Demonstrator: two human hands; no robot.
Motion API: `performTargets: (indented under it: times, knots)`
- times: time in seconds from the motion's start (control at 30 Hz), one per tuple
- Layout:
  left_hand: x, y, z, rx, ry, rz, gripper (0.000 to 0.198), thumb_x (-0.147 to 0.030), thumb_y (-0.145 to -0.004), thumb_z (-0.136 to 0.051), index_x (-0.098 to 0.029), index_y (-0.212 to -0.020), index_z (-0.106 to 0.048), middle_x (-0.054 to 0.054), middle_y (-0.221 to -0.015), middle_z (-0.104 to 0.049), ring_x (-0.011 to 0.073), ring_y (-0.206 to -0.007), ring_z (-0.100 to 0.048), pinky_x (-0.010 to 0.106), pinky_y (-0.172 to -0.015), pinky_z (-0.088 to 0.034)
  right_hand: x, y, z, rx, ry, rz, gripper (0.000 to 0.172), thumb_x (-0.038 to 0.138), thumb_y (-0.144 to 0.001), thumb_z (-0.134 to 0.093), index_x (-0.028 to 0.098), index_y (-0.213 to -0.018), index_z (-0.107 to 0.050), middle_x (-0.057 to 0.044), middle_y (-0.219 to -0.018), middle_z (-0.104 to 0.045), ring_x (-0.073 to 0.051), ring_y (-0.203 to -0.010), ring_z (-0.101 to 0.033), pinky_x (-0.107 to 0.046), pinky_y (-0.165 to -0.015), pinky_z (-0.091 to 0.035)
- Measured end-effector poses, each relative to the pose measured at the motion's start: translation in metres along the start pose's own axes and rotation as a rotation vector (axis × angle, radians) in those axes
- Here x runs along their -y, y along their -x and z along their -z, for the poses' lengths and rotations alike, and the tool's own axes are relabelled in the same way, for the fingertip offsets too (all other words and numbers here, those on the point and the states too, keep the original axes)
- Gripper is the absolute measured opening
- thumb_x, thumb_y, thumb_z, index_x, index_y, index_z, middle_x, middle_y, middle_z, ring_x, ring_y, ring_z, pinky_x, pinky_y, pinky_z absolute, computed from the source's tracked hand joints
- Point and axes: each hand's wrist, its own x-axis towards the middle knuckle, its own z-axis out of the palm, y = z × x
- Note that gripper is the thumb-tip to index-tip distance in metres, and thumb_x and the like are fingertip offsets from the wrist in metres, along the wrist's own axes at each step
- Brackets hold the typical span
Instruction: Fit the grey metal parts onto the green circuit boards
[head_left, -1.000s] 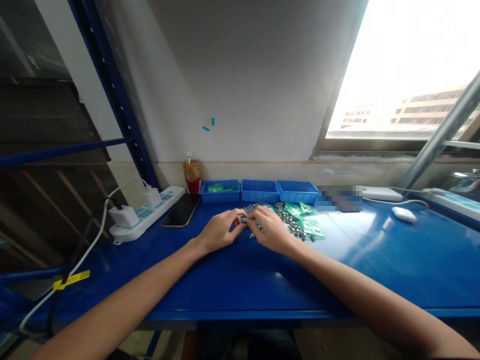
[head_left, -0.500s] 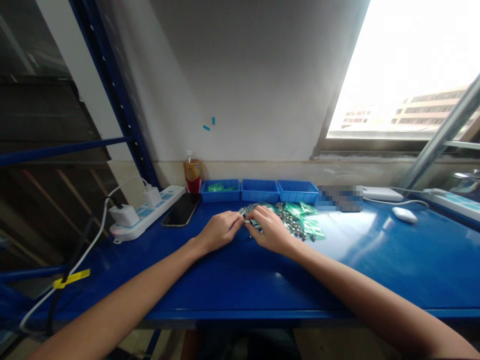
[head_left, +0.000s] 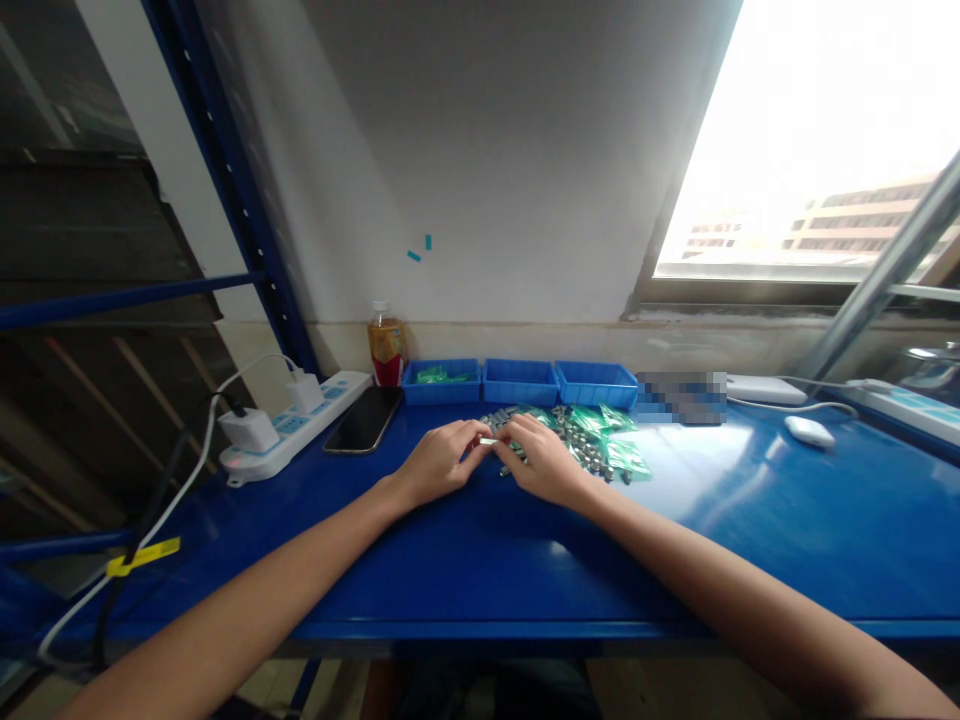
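Head camera faces forward and down, apparently near the bench [head_left: 480, 585].

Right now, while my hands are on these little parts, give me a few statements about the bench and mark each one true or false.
1. The left hand and the right hand pinch a small silvery piece between their fingertips. True.
2. The phone lies to the right of the mouse. False: it lies far to the left of it, beside the power strip.
3. The leftmost blue bin holds something green. True.
4. The bottle lies on its side. False: it stands upright by the wall, next to the leftmost blue bin.
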Motion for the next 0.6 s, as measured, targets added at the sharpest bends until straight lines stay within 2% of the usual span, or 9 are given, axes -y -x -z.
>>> performTargets:
  times: [0.07, 0.17, 0.4, 0.5, 0.6]
  knots:
    - [0.0002, -0.0004, 0.0005, 0.001, -0.010, -0.002, 0.022, -0.032, -0.095, -0.040, -0.019, -0.100, -0.056, 0.005, -0.090, -0.064, 0.0175, -0.084, -0.061, 0.027, -0.076, -0.045, -0.0008, 0.0008, -0.0004, -0.008, -0.010, -0.009, 0.009, 0.029, -0.087, -0.054, 0.020, -0.090, -0.055, -0.006, -0.086, -0.060, -0.020, -0.083, -0.054, -0.032, -0.075, -0.044]
    - [0.0005, -0.0007, 0.0015, 0.017, -0.036, -0.012, 0.025, -0.033, -0.096, -0.036, -0.019, -0.098, -0.058, 0.005, -0.091, -0.065, 0.0179, -0.087, -0.061, 0.027, -0.077, -0.045, -0.0003, 0.0014, 0.0002, -0.011, -0.015, -0.018, 0.014, 0.026, -0.084, -0.057, 0.020, -0.097, -0.053, -0.006, -0.091, -0.060, -0.021, -0.086, -0.055, -0.033, -0.077, -0.045]
    - [0.0036, -0.0008, 0.0005, 0.096, -0.084, -0.026, 0.035, -0.033, -0.097, -0.032, -0.017, -0.085, -0.060, 0.005, -0.080, -0.065, 0.0168, -0.076, -0.061, 0.025, -0.069, -0.044, 0.0029, 0.0003, 0.0019, 0.010, -0.019, 0.045, 0.005, 0.023, -0.087, -0.053, 0.020, -0.090, -0.054, -0.006, -0.087, -0.059, -0.019, -0.085, -0.055, -0.032, -0.077, -0.045]
    - [0.0021, -0.0007, 0.0011, 0.076, -0.041, -0.013, 0.031, -0.033, -0.096, -0.033, -0.018, -0.091, -0.060, 0.005, -0.085, -0.066, 0.0172, -0.081, -0.061, 0.026, -0.073, -0.044, 0.0025, -0.0001, 0.0013, 0.004, -0.008, 0.025, 0.006, 0.024, -0.090, -0.049, 0.020, -0.088, -0.054, -0.005, -0.085, -0.059, -0.019, -0.083, -0.055, -0.031, -0.076, -0.044]
    - [-0.0007, -0.0003, 0.0016, 0.056, 0.018, 0.017, 0.023, -0.035, -0.092, -0.044, -0.020, -0.105, -0.056, 0.003, -0.085, -0.066, 0.0171, -0.079, -0.062, 0.026, -0.070, -0.045, 0.0002, -0.0002, 0.0004, -0.005, 0.007, -0.006, 0.014, 0.024, -0.093, -0.044, 0.020, -0.083, -0.053, -0.005, -0.081, -0.057, -0.018, -0.080, -0.054, -0.030, -0.073, -0.043]
